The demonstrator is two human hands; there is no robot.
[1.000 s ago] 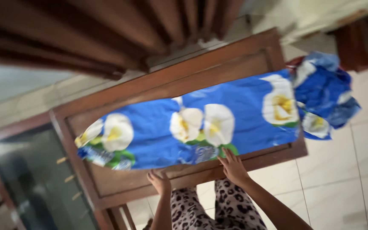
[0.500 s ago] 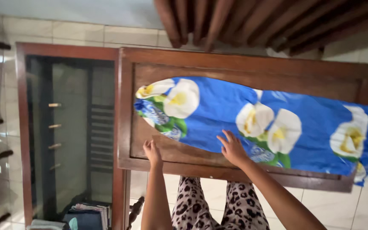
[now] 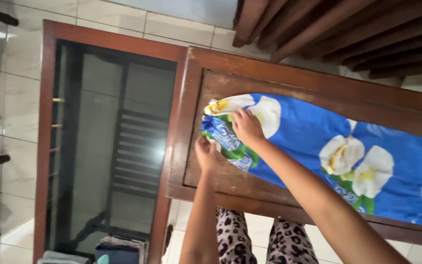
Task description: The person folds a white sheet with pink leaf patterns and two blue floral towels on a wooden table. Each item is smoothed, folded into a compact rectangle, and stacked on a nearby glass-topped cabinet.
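A long blue cloth [image 3: 318, 146] printed with white and yellow flowers lies folded across a brown wooden table [image 3: 250, 190]. My right hand [image 3: 246, 127] rests on the cloth's left end, fingers pressed down near a white flower. My left hand [image 3: 204, 152] touches the lower left edge of the same end, where the cloth meets the wood. Whether either hand pinches the fabric is not clear. The cloth's right end runs out of view.
A glass-topped table with a wooden frame [image 3: 103, 146] stands to the left, touching the wooden table. Dark wooden slats [image 3: 348, 34] hang at the top right. White floor tiles [image 3: 10, 98] lie around. Folded items [image 3: 118, 247] sit under the glass.
My view has swung left along the cloth. Both hands have moved from the cloth's near edge at the middle to its left end.
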